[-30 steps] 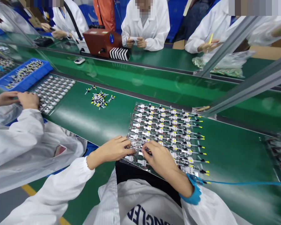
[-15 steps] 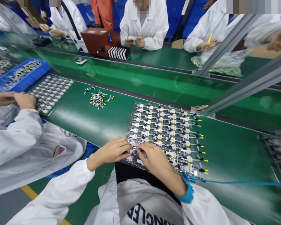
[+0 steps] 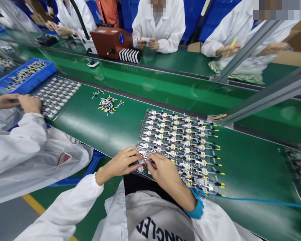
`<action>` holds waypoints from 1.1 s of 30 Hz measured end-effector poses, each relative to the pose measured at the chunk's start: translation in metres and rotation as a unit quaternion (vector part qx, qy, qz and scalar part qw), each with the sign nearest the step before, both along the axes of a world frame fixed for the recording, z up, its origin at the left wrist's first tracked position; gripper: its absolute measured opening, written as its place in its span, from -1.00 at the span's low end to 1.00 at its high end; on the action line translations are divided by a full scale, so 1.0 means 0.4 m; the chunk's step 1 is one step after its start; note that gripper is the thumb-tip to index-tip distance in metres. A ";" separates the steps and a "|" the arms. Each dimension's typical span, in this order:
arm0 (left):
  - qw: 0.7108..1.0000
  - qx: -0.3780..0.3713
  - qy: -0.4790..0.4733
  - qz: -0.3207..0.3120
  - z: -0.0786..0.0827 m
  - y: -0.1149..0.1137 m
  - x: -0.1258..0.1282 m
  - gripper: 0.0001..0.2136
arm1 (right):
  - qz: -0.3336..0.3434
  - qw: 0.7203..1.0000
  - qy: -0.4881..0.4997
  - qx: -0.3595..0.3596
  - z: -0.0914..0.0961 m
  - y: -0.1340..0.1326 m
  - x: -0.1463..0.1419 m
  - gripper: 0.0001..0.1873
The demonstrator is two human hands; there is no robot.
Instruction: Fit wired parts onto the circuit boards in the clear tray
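Note:
A clear tray (image 3: 210,185) of small white connector parts with red wires and yellow-tipped black pins lies on the green belt (image 3: 95,124) in front of me. My left hand (image 3: 122,162) rests on the tray's near left corner, fingers curled and pinching at a part there. My right hand (image 3: 164,174) is beside it, fingers bent down onto the same row, thumb and forefinger closed on a small piece I cannot name. A blue wrist strap (image 3: 194,206) with a blue cord (image 3: 266,201) circles my right wrist.
A loose pile of the same parts (image 3: 107,104) lies further up the belt. On my left a co-worker's hands (image 3: 27,102) work a similar tray (image 3: 57,93) beside a blue bin (image 3: 23,78). Across the belt sit people in white coats, a brown box (image 3: 110,42) and slanted metal rails (image 3: 263,98).
My right hand has slid left along the tray's near row, towards my left hand, so the fingertips of both now nearly meet. The view has shifted slightly.

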State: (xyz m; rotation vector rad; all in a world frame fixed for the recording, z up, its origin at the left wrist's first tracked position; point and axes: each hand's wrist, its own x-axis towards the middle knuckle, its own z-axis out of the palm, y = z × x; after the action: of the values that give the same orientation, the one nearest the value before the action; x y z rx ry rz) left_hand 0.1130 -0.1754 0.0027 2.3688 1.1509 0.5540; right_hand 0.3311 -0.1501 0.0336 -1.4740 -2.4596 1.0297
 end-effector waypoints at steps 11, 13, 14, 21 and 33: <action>1.000 -0.005 -0.018 0.020 -0.026 -0.007 -0.002 -0.75 | -0.004 1.000 -0.006 -0.027 -0.015 -0.005 -0.006 -0.83; 0.999 -0.007 -0.025 0.026 -0.030 -0.009 -0.001 -0.75 | -0.003 1.000 -0.005 -0.027 -0.017 -0.004 -0.007 -0.83; 0.999 -0.008 -0.030 0.028 -0.032 -0.009 -0.001 -0.75 | -0.002 1.000 -0.005 -0.026 -0.018 -0.004 -0.007 -0.83; 0.998 0.013 -0.038 0.038 -0.042 -0.013 0.006 -0.76 | -0.004 1.000 0.009 -0.023 -0.025 -0.004 -0.006 -0.83; 0.999 0.001 -0.032 0.028 -0.037 -0.004 0.004 -0.76 | -0.002 1.000 0.020 0.003 -0.043 -0.011 -0.002 -0.83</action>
State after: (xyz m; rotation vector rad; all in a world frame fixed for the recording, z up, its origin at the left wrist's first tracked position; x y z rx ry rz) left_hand 0.1146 -0.1771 -0.0122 2.3077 1.1925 0.6457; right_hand 0.3304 -0.1546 0.0165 -1.4417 -2.4307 1.0393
